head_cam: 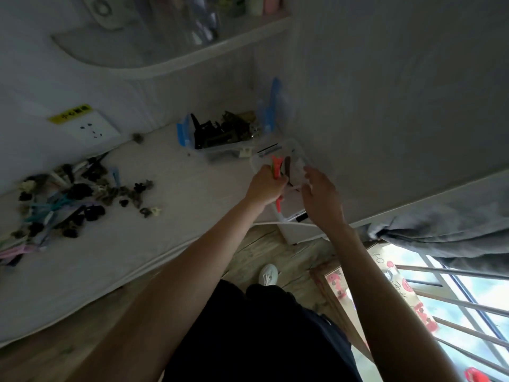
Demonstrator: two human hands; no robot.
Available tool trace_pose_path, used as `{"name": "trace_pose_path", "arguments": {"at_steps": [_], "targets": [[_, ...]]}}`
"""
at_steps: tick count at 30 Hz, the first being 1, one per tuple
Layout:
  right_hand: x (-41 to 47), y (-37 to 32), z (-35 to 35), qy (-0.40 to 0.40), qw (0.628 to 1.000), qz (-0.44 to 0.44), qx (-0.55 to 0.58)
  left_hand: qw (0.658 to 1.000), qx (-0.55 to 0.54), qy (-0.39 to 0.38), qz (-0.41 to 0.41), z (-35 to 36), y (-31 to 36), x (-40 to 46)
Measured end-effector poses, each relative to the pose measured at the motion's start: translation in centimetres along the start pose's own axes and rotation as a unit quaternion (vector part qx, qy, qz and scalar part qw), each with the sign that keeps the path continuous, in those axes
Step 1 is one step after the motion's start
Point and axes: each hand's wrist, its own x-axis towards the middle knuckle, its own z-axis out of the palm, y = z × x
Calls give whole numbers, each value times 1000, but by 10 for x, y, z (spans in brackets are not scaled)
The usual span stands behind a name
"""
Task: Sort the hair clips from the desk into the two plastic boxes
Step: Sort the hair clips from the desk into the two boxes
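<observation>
A heap of mixed hair clips (63,199) lies on the white desk (170,216) at the left, black claw clips among pastel long ones. At the back stands a clear plastic box with blue latches (220,133), holding dark claw clips. A second clear box (289,183) sits near the desk's right end. My left hand (265,186) is over that box, shut on a bunch of long clips, a red one (276,165) sticking up. My right hand (322,197) hovers beside it over the box's right side, fingers spread and holding nothing.
A wall socket (92,129) sits on the wall behind the heap. A curved shelf (165,59) overhangs the desk's back. A small cream clip (245,152) lies by the far box. Right of the desk are a grey curtain (440,227), a cardboard box (371,299) and window bars.
</observation>
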Motion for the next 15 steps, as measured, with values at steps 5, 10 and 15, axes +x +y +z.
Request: {"name": "trace_pose_path", "arguments": {"at_steps": [5, 10, 15], "targets": [[4, 12, -4, -10, 1000, -2, -10, 999, 38, 5, -12, 22, 10, 8], [3, 8, -6, -4, 999, -31, -26, 998, 35, 20, 53, 12, 9, -10], [6, -15, 11, 51, 994, -96, 8, 972, 49, 160, 163, -29, -34, -29]]}}
